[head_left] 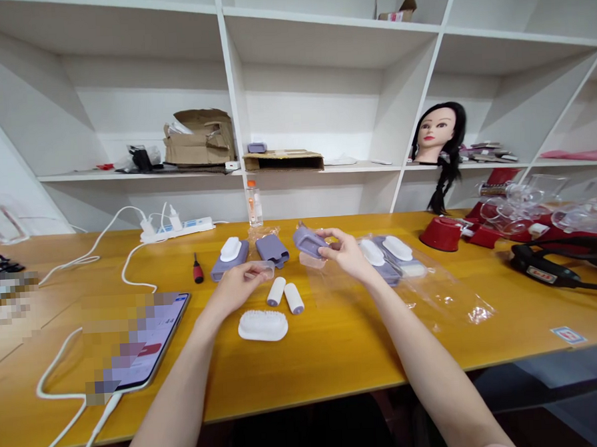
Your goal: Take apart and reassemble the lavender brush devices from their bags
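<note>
We see the person's left hand (239, 288) above the yellow table (336, 368), and its fingers (253, 271) pinch a small clear plastic piece (263, 270). The right hand (346, 253) holds a lavender plastic device (307, 242) in the air, tilted, with the fingers pressed together on it. Just below the left hand lie 2 white-and-lavender rollers (285, 294) and a white brush head (262, 325). Behind them we find a lavender device with a white cap (229, 257) and a lavender case (272, 249), and a red-handled screwdriver (197, 271) lies beside them. Near the right hand, 2 more white-capped devices (385, 262) lie on a clear plastic bag (447, 302).
</note>
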Demonstrator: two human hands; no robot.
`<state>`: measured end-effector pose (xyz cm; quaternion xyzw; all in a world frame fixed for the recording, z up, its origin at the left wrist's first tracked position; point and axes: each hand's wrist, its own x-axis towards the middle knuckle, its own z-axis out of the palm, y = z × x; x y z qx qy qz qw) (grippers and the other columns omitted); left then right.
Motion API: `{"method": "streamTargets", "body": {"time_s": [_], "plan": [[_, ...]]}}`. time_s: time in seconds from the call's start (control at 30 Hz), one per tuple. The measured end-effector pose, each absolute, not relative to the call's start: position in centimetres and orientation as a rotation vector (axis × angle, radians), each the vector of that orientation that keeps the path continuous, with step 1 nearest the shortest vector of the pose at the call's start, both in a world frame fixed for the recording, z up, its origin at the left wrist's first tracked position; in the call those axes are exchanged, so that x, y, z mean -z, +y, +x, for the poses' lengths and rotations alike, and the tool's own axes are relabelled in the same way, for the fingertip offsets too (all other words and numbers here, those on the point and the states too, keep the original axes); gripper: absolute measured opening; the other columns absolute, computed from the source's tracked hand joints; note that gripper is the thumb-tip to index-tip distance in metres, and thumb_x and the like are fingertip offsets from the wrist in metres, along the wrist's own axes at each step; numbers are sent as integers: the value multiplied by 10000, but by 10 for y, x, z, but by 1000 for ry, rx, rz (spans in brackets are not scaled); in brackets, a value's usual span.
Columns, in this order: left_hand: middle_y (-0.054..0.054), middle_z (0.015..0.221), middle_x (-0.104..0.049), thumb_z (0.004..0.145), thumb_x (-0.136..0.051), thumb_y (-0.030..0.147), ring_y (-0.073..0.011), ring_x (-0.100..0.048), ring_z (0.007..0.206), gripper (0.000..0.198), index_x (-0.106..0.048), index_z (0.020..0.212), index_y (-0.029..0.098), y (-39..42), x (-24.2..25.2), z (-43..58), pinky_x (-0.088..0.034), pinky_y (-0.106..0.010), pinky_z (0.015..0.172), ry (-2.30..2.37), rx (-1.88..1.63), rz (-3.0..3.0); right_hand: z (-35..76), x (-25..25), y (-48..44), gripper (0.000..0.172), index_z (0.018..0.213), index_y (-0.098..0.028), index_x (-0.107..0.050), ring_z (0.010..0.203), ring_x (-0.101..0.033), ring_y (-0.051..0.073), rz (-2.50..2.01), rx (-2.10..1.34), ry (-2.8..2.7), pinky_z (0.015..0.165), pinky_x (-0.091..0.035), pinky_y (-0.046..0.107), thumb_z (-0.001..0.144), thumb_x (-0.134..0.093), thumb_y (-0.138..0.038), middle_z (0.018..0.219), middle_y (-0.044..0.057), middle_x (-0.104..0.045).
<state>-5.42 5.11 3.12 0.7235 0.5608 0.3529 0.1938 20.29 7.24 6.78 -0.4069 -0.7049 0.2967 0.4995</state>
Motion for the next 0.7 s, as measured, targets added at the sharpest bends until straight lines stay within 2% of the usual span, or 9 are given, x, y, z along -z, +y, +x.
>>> {"method": "streamTargets", "body": {"time_s": [0.13, 0.27, 0.47, 0.7], "plan": [[-57, 908, -705, 744, -500, 431, -237, -623, 867, 288, -653, 824, 201, 56, -30, -61, -433, -324, 796, 1736, -1104, 1984, 211, -68, 76, 315, 943, -192, -478, 615, -586, 100, -938, -844, -1556, 616, -452, 274, 643, -571, -184, 1023, 20, -525], [-51, 884, -705, 740, -494, 449, -244, -619, 873, 291, -652, 809, 215, 59, -29, -66, -420, -329, 807, 1815, -1159, 1915, 207, -56, 83, 319, 919, -194, -460, 617, -547, 88, -1061, -647, -1695, 628, -437, 260, 620, -528, -109, 983, 6, -531], [-59, 901, -707, 730, -498, 489, -245, -630, 868, 342, -652, 823, 198, 56, -28, -56, -438, -329, 807, 1697, -1148, 1937, 180, -33, 80, 325, 854, -191, -527, 655, -483, 114, -1127, -478, -1853, 681, -405, 285, 574, -587, -38, 853, -14, -533], [-96, 929, -702, 718, -531, 544, -227, -662, 768, 599, -543, 1144, 122, 48, -26, -33, -465, -360, 822, 1375, -1160, 1768, 161, -29, 57, 326, 1006, -207, -507, 796, -486, 133, -964, -203, -2077, 778, -414, 292, 713, -527, -65, 989, 26, -481]]}}
